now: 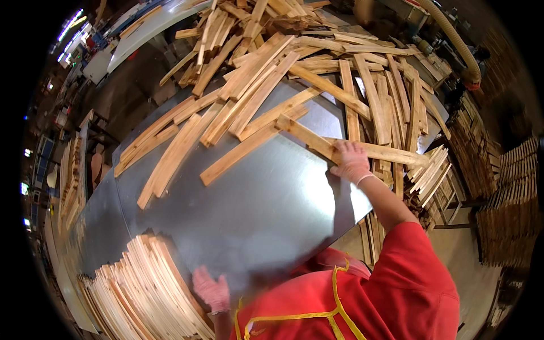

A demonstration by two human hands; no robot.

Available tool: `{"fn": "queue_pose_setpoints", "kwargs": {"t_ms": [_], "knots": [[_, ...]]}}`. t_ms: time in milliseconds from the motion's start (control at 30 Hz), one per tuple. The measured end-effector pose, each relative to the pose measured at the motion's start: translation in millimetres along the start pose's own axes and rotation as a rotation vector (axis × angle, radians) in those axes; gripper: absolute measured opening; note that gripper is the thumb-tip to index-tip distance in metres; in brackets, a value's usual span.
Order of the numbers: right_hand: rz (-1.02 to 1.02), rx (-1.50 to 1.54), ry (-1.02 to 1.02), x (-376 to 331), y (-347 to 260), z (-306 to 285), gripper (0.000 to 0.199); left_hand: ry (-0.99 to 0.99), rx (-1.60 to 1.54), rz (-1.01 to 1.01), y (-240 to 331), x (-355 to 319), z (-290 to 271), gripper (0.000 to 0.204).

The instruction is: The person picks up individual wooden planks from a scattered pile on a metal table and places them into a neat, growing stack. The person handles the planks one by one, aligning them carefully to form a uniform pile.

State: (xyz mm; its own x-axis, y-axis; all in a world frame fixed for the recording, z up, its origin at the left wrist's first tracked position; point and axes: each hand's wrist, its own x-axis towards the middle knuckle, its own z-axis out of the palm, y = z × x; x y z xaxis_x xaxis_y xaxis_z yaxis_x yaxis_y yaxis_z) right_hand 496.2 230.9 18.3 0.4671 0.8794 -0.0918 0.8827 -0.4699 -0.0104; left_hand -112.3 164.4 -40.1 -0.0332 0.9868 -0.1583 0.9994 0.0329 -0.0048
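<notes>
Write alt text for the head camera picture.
A person's gloved right hand grips a wooden slat on a metal table strewn with slats, while the gloved left hand rests against a neat stack of slats.

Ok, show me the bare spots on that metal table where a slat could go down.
Bare metal table lies between the right hand, the left hand and the loose slats. Crowded: the slat pile at the far end and the neat stack by the left hand.
</notes>
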Motion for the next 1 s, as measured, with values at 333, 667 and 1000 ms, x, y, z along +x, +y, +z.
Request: {"fn": "queue_pose_setpoints", "kwargs": {"t_ms": [333, 667, 1000], "knots": [[-0.187, 0.046, 0.038, 29.5, 88.5, -15.0, 0.074, -0.201, -0.372, 0.455, 200.1, 36.2, -30.7, 0.077], [0.007, 0.724, -0.567, 21.1, 14.0, -21.8, 0.093, -0.262, -0.331, 0.464, 213.2, 34.0, -49.1, 0.071], [-0.113, 1.379, -0.7, -142.6, -268.0, 75.8, 0.075, -0.334, -0.341, 0.029, 171.2, 24.7, -64.6, 0.087]]}}
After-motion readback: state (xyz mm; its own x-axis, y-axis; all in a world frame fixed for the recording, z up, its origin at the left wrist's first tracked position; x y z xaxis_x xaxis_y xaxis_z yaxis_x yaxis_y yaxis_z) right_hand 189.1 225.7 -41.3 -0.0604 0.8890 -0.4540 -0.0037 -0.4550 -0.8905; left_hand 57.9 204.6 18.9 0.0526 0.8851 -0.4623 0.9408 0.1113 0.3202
